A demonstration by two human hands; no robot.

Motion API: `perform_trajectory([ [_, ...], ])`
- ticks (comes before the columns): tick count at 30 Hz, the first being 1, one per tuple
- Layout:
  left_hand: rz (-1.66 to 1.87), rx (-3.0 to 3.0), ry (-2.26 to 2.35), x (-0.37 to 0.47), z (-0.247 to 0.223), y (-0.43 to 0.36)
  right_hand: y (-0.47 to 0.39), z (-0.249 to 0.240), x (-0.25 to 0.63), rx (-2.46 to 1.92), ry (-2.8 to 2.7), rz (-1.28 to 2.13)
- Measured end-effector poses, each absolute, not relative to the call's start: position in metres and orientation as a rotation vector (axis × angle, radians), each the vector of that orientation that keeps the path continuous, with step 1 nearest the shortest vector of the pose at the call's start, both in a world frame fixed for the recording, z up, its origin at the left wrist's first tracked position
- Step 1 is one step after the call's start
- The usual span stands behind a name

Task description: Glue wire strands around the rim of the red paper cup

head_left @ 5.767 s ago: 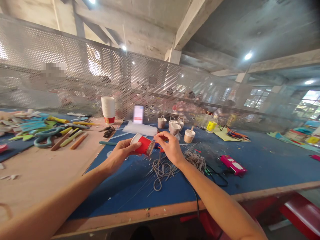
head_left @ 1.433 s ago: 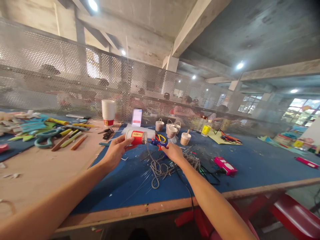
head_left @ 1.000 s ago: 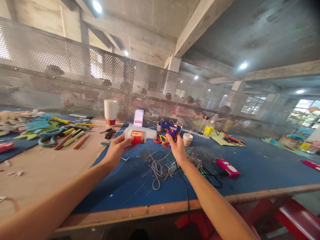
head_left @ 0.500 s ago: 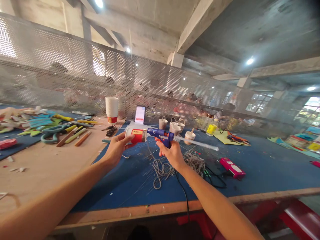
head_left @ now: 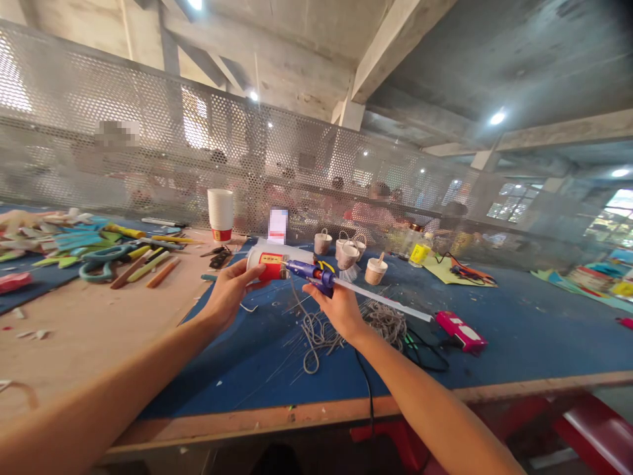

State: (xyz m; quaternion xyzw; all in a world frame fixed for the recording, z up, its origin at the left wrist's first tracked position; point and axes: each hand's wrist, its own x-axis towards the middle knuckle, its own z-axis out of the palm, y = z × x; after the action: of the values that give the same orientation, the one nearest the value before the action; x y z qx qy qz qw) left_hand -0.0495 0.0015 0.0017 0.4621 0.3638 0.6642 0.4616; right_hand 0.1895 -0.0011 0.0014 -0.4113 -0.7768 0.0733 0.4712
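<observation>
My left hand (head_left: 231, 290) grips a red and white paper cup (head_left: 270, 266), which lies on its side in the air with its base toward the right. My right hand (head_left: 339, 302) is closed round the handle of a blue glue gun (head_left: 310, 272). The gun's nozzle meets the cup near its base. From the back of the gun a long glue stick (head_left: 386, 301) sticks out to the right. Below the hands, a tangle of grey cord (head_left: 386, 323) lies on the blue mat (head_left: 237, 382).
Stacked paper cups (head_left: 220, 214) and a phone (head_left: 277, 226) stand behind. Several small cord-wrapped cups (head_left: 348, 256) are beyond my right hand. Scissors (head_left: 101, 262) and tools lie left; a pink device (head_left: 461, 331) lies right, before a perforated metal screen (head_left: 168, 152).
My right hand has tilted the glue gun, so its back end and the glue stick sit lower. Its nozzle has shifted slightly left along the cup. My left hand has barely moved.
</observation>
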Motion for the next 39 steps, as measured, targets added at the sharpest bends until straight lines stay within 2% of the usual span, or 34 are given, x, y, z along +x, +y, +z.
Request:
perform_trajectory([
  [14, 1.627, 1.168, 0.905, -0.0474, 0.0049, -0.0022, 0.0018, -0.0012, 0.192, -1.04, -1.89, 0.257],
  [39, 1.636, 1.171, 0.897, -0.0477, 0.0043, -0.0015, 0.0041, -0.0051, 0.1939, -1.071, -1.936, 0.05],
])
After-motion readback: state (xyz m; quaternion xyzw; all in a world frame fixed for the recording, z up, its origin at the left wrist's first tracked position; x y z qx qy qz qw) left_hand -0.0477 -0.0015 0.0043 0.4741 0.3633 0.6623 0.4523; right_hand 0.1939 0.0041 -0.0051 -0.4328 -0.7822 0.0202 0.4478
